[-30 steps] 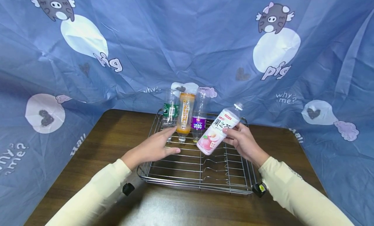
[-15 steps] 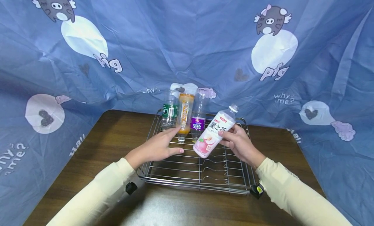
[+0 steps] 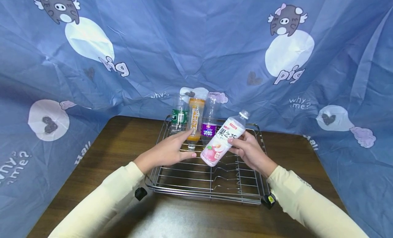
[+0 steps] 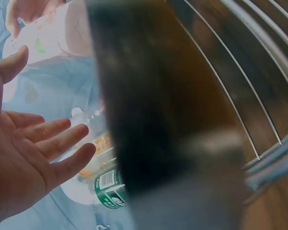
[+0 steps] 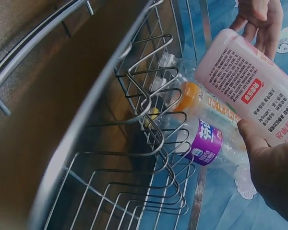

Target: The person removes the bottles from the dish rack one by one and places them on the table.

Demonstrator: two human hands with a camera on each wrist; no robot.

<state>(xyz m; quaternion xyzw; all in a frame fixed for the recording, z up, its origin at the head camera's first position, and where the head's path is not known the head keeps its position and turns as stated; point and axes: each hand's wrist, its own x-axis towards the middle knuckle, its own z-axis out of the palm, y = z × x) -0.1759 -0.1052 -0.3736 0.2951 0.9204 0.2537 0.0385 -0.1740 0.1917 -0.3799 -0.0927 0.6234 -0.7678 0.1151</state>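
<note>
Your left hand [image 3: 167,152] has its fingers straight, thumb apart, with the green bottle [image 3: 179,120] at one o'clock. Past the fingertips, the orange bottle [image 3: 195,120] and purple bottle [image 3: 208,129] stand neck-down in the rack [image 3: 212,196]. The peach bottle [image 3: 221,142] tilts over it, near your left thumb's two o'clock; your right hand [image 3: 251,152] grips its side, fingers and thumb around it, from four o'clock.

Curtained-off tabletop corner, homely in look; room type cannot be told. Beyond the grip of the right hand [image 3: 250,152] and to either side, a wrinkled blue cloth sheet [image 3: 196,50] is hung, printed with grey winged pigs [image 3: 284,22]. Below the grip, a silvery wire rack [image 3: 210,196] is set on a brown wood-grain table [image 3: 196,221].
</note>
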